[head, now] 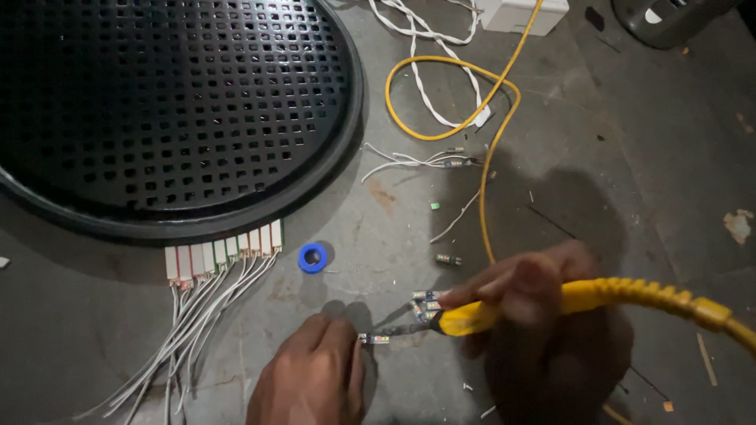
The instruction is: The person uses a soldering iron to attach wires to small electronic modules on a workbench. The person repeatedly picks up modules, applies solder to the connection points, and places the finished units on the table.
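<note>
head view: the right hand (pixel 543 315) grips a yellow-handled soldering iron (pixel 551 303), fingers wrapped around the handle, with its dark tip (pixel 405 329) pointing left toward a small led piece (pixel 376 339). the left hand (pixel 311 378) rests on the grey floor (pixel 598 173) and pinches that piece between thumb and fingertip, so the piece lies just beside the tip, low in the middle of the view. a few more small led pieces (pixel 425 303) lie under the front of the handle. the fingers of the left hand sit very close to the tip; a slip of either hand could likely bring skin against hot metal. the piece is small and held at one end only, so pressure from the tip may push it sideways and spoil the joint. the yellow cord (pixel 484 118) loops across the floor behind the hands and could snag and tug the iron off its mark. loose white wires (pixel 425 161) and a row of white connectors (pixel 224 256) beside the black perforated disc (pixel 157 110) lie near enough that a swung tip might scorch their covering. a blue ring (pixel 313 257) lies well apart from the work. dim light makes the contact point hard to judge.
</note>
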Demonstrator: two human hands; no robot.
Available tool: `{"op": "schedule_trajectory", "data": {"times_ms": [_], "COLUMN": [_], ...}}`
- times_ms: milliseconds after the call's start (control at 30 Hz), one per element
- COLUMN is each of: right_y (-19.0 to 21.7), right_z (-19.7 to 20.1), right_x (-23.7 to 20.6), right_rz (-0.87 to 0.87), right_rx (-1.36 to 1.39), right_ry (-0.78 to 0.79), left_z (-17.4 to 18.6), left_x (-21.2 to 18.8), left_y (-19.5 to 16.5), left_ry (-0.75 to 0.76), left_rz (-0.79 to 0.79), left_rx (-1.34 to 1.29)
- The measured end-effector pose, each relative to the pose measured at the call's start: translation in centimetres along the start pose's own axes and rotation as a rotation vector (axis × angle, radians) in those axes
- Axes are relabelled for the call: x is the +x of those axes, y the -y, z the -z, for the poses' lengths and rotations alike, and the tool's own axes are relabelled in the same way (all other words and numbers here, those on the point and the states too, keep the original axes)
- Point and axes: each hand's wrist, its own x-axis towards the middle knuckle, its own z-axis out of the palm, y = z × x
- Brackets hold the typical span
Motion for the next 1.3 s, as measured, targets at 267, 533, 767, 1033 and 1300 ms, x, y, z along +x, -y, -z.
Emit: {"op": "schedule_trajectory", "data": {"times_ms": [267,533,767,1033,1300], "right_y": [0.2,-1.0,-1.4,-1.8,-1.7], "right_z": [-0.7,-0.3,-0.3,-0.3,0.1], "right_x": [-0.6,-0.8,-1.3,-2.3,-2.1], "right_rz": [-0.047,-0.029,-0.178,0.079,-0.041], "right_rx": [-0.031,-0.004,0.239,-0.1,-0.041], "right_ry": [0.019,0.075,0.14,0.204,0.14], "left_z": [0.1,0.6,0.6,0.2,0.9], "left_x": [0.0,0.0,0.1,-0.1,0.1], "left_y": [0.2,-0.2,-0.3,0.0,-0.7], "left_ry": [-0.03,0.027,0.055,-0.036,0.047], "left_rz": [-0.057,-0.001,0.019,-0.072,0.013], "left_rx": [-0.015,0.026,0.042,0.026,0.008]}}
